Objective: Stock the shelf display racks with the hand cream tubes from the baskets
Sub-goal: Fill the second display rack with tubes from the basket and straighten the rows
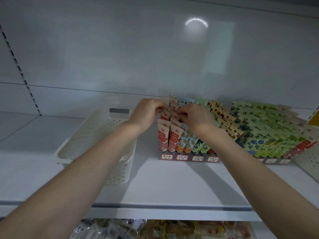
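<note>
A clear display rack [189, 158] with handwritten price labels stands on the white shelf [155, 183]. It holds rows of hand cream tubes: red ones [163, 138] at the left, then blue-orange [185, 142], green and yellow-red rows. My left hand [146, 112] and my right hand [195, 116] are both over the back of the red rows, fingers curled onto the tops of red tubes there. A cream perforated basket [96, 135] sits left of the rack, partly behind my left forearm; its inside looks bare.
A second rack [269, 133] packed with green and blue floral tubes stands to the right. Another perforated basket's corner [309, 163] shows at the far right. Wrapped goods [155, 230] lie on the shelf below. The back panel is plain white.
</note>
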`<state>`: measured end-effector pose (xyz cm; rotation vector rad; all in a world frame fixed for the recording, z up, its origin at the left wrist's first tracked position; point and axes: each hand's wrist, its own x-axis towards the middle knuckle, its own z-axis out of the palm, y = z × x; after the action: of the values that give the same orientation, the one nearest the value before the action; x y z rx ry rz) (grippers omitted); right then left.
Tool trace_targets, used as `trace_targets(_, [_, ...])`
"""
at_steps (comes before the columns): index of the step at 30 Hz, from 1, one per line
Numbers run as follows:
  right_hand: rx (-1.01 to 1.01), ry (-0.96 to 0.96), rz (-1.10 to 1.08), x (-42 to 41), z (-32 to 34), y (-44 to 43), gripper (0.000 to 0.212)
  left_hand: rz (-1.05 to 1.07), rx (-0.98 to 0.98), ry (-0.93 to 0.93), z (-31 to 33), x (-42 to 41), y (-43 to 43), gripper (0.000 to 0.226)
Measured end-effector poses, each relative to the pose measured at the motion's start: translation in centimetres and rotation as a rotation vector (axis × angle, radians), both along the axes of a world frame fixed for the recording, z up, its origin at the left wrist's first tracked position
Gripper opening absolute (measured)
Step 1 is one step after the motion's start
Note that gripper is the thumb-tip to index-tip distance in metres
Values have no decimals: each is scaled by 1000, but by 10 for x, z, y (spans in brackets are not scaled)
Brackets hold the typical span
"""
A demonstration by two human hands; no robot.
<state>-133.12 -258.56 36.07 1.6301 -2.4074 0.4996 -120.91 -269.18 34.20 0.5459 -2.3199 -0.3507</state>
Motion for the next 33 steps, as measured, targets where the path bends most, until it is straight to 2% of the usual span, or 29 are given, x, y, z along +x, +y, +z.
trace_targets(21, [11, -14, 9, 4, 0, 5, 26, -57, 52, 68, -5, 5, -1, 13])
trace_targets(33, [-12, -38, 28, 5, 0, 7, 25, -4, 38, 81, -8, 8, -4, 15])
